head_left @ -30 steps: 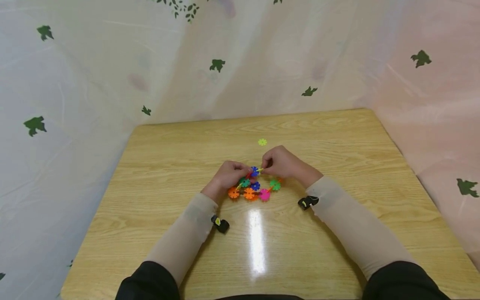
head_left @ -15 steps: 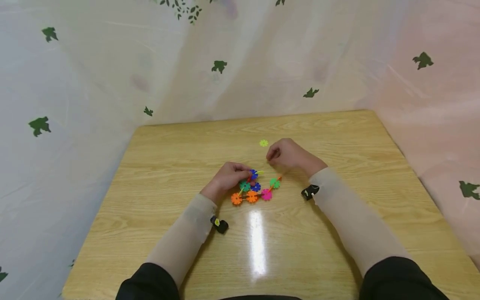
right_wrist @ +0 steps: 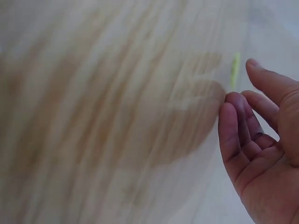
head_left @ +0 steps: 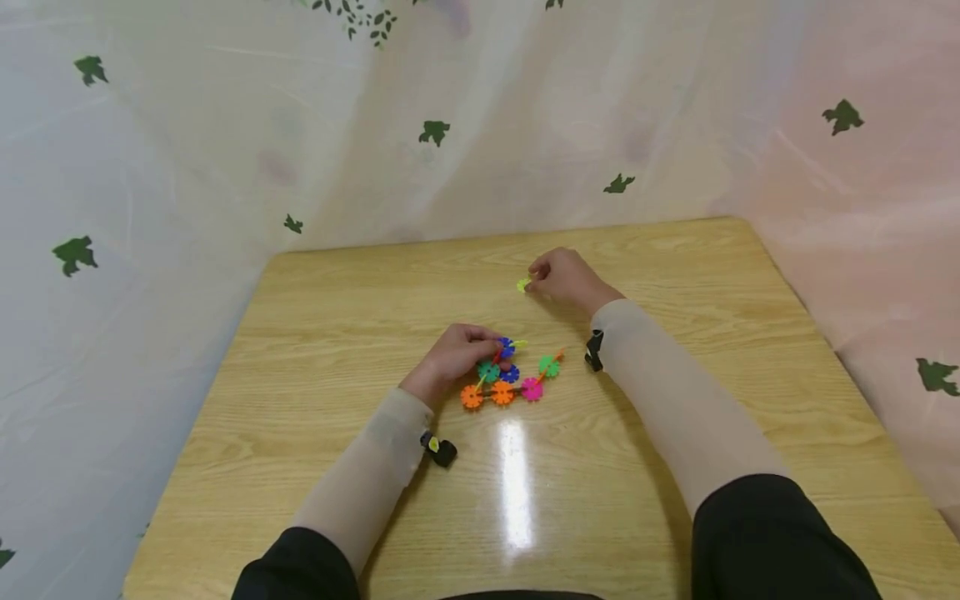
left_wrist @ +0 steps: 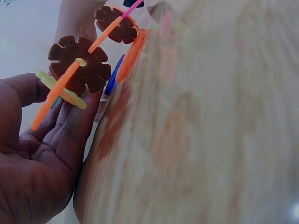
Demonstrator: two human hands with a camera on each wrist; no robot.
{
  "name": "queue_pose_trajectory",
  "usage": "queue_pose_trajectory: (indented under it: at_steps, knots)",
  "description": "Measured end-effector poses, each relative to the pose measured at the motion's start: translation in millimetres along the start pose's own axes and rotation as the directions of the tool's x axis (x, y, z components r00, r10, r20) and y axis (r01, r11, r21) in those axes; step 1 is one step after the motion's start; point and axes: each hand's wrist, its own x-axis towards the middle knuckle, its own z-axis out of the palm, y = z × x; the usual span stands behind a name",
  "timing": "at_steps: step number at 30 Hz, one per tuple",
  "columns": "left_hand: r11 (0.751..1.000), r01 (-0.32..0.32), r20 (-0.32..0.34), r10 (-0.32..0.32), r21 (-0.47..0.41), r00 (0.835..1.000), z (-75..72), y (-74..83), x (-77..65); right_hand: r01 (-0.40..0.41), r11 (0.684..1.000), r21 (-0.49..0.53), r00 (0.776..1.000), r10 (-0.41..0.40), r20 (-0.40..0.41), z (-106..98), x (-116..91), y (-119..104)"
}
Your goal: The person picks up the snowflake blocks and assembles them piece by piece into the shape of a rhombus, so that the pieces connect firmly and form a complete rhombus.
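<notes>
Several interlocking plastic snowflake discs [head_left: 502, 393] are joined in a bent chain on the table. My left hand [head_left: 452, 357] holds its upper end, thumb and fingers at a blue disc [head_left: 507, 347], from which a yellow disc [head_left: 521, 342] sticks out edge-on. In the left wrist view, two brown discs [left_wrist: 96, 70] and edge-on orange ones show beside the left palm [left_wrist: 39, 177]. My right hand [head_left: 567, 279] reaches a loose yellow disc [head_left: 522, 286] at the back. In the right wrist view its thumb and fingers are apart, with the yellow disc [right_wrist: 235, 70] beyond the tips.
The wooden table [head_left: 337, 317] carries the chain, whose other end has a pink disc [head_left: 532, 388] and a green disc [head_left: 550, 366]. Behind the table hangs a pale cloth [head_left: 517, 167] with leaf prints. A small black camera [head_left: 595, 350] sits on the right wrist.
My right hand has let go of the yellow disc on the chain and moved away to the loose yellow disc at the back. My left hand stays on the chain.
</notes>
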Motion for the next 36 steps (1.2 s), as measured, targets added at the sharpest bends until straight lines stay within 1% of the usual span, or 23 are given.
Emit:
queue_pose_trajectory:
  at_steps: [3, 6, 9, 12, 15, 17, 19, 20, 22, 23, 25, 29, 32, 36]
  knots:
    - [1.0, -0.01, 0.008, 0.01, -0.01, 1.0, -0.2, 0.3, -0.2, -0.015, 0.999, -0.042, 1.0, 0.015, 0.003, 1.8, 5.8, -0.4]
    - [0.999, -0.02, 0.014, 0.02, -0.031, 1.0, 0.0, 1.5, -0.5, -0.004, 0.998, -0.069, 1.0, 0.004, 0.001, 2.7, 8.3, -1.1]
    - [0.999, -0.025, 0.016, 0.026, -0.041, 1.0, -0.2, 2.7, -0.6, 0.008, 0.998, -0.065, 1.0, -0.008, 0.002, 2.5, 6.8, -1.4]
    - [0.999, -0.021, 0.017, 0.021, -0.044, 1.0, -0.7, 3.2, -0.7, 0.016, 0.999, -0.041, 1.0, -0.015, 0.009, 1.1, 1.1, -0.8]
    - [0.999, -0.015, 0.014, 0.016, -0.042, 1.0, -1.1, 3.1, -0.8, 0.01, 1.0, 0.017, 1.0, -0.011, 0.028, -1.1, -8.2, 0.7]
    - [0.999, -0.018, 0.007, 0.018, -0.03, 1.0, -1.3, 2.8, -0.9, -0.009, 0.994, 0.106, 0.999, 0.003, 0.052, -2.6, -14.2, 3.1]
    - [1.0, -0.021, -0.002, 0.021, -0.021, 1.0, -1.6, 2.3, -0.8, -0.04, 0.977, 0.209, 0.995, 0.021, 0.092, -4.0, -21.5, 5.7]
    - [1.0, -0.022, -0.005, 0.021, -0.02, 1.0, -1.7, 2.0, -0.7, -0.061, 0.964, 0.26, 0.993, 0.032, 0.116, -4.3, -24.9, 7.5]
    - [1.0, -0.022, -0.009, 0.022, -0.019, 1.0, -1.8, 1.4, -0.4, -0.093, 0.938, 0.333, 0.986, 0.04, 0.163, -4.7, -31.6, 11.6]
    - [1.0, -0.021, -0.011, 0.021, -0.019, 1.0, -1.9, 0.9, -0.2, -0.104, 0.929, 0.355, 0.982, 0.04, 0.185, -4.5, -35.3, 13.5]
    - [1.0, -0.017, -0.012, 0.017, -0.022, 1.0, -2.0, 0.5, -0.1, -0.111, 0.919, 0.378, 0.976, 0.03, 0.215, -3.7, -42.8, 16.2]
    - [1.0, -0.01, -0.014, 0.009, -0.014, 1.0, -2.1, 0.4, -0.8, -0.079, 0.927, 0.367, 0.972, -0.01, 0.235, -0.7, -56.7, 17.9]
    - [1.0, -0.012, -0.014, 0.012, -0.003, 1.0, -2.2, 0.3, -1.7, -0.046, 0.935, 0.351, 0.97, -0.042, 0.239, 1.4, -66.9, 13.9]
    - [0.999, -0.025, -0.014, 0.026, 0.021, 1.0, -2.3, 0.5, -2.6, -0.036, 0.933, 0.359, 0.967, -0.058, 0.247, 3.7, -77.6, 6.3]
